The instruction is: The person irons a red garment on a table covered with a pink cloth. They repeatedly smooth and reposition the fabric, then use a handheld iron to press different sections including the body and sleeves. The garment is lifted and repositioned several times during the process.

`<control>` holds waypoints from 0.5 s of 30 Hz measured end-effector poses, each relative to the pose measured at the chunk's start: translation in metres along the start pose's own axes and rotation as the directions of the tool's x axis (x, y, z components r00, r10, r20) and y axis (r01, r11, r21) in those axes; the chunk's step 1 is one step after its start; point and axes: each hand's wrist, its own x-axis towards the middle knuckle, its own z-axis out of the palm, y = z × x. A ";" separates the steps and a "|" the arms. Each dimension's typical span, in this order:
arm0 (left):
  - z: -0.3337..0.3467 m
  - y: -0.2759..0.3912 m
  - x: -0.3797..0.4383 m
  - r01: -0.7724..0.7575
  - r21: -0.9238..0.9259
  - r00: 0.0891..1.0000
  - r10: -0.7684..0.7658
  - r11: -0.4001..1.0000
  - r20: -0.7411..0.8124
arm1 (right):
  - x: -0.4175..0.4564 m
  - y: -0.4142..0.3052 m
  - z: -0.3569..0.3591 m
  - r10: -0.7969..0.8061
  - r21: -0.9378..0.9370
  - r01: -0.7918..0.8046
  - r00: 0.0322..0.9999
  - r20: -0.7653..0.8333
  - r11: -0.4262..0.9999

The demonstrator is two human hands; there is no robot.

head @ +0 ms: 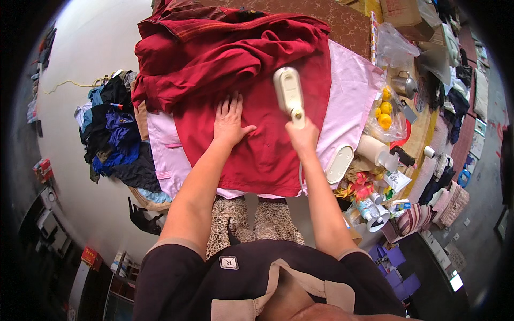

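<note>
A red garment (257,160) lies over pink fabric (349,80) on a table, its upper part bunched in folds. My left hand (231,122) rests flat on the red cloth just below the folds, fingers spread, holding nothing. My right hand (303,134) grips the handle of a white handheld garment steamer or iron (288,90), whose head is over the right part of the red cloth. A cord hangs below that hand. An oval white base or stand (339,163) lies on the pink fabric, right of my right forearm.
A pile of dark and blue clothes (120,132) is at the left. Along the right stand a plastic bag of orange fruit (384,116), a metal kettle (404,85), a paper roll (371,148) and dragon fruit (361,186). A black cat (144,218) is on the floor at lower left.
</note>
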 end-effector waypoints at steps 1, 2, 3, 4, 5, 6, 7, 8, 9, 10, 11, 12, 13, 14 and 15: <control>-0.001 0.001 0.001 -0.003 0.010 1.000 0.003 1.000 -0.007 | -0.016 -0.003 0.000 0.016 0.003 -0.017 0.999 0.050 1.000; -0.001 0.002 0.001 -0.006 0.021 1.000 0.006 1.000 -0.014 | -0.030 0.001 0.006 0.023 -0.041 -0.020 0.997 0.077 0.999; -0.002 0.002 0.001 -0.010 0.033 1.000 0.011 0.999 -0.020 | -0.040 -0.006 0.006 0.033 -0.067 -0.024 0.990 0.137 0.997; -0.001 0.001 0.001 -0.007 0.028 1.000 0.007 1.000 -0.008 | -0.045 -0.012 0.005 0.044 -0.093 -0.026 0.980 0.196 0.995; -0.001 -0.001 0.000 -0.003 0.023 1.000 0.003 1.000 0.005 | -0.042 -0.013 0.007 0.027 -0.087 -0.012 0.984 0.178 0.996; 0.001 -0.001 0.001 -0.006 0.017 1.000 0.005 1.000 0.015 | -0.035 -0.012 0.009 0.012 -0.082 0.000 0.988 0.153 0.997; 0.001 0.000 0.001 -0.003 0.017 1.000 0.003 1.000 0.004 | -0.027 -0.012 0.011 -0.003 -0.078 0.013 0.991 0.131 0.997; 0.002 0.000 0.000 -0.006 0.025 1.000 0.006 1.000 0.003 | -0.013 -0.011 0.011 0.021 -0.132 -0.009 0.996 0.087 0.991; 0.000 0.000 0.000 -0.010 0.031 1.000 0.009 0.999 0.004 | 0.001 -0.008 0.006 0.040 -0.105 -0.035 0.998 0.047 0.994; -0.003 0.003 0.002 -0.019 0.036 1.000 0.019 0.999 0.001 | 0.016 -0.003 -0.002 0.059 -0.076 -0.059 0.998 0.001 0.995; -0.001 0.004 0.004 -0.031 0.023 0.999 0.031 0.999 -0.014 | 0.034 0.007 -0.005 0.103 0.029 -0.103 0.994 -0.020 0.994; 0.000 0.003 0.003 -0.030 0.025 0.999 0.030 0.999 -0.016 | 0.042 0.009 -0.010 0.146 0.134 -0.141 0.989 -0.031 0.981; 0.002 0.002 0.003 -0.030 0.028 0.999 0.030 0.999 -0.019 | 0.044 0.012 -0.013 0.184 0.167 -0.179 0.983 -0.018 0.970; 0.003 0.001 0.003 -0.031 0.031 0.999 0.031 0.999 -0.022 | 0.040 0.016 -0.013 0.160 0.125 -0.157 0.987 -0.021 0.980; 0.001 0.005 0.003 -0.013 0.019 1.000 0.013 1.000 0.008 | 0.031 0.021 -0.010 0.138 0.083 -0.135 0.990 -0.027 0.987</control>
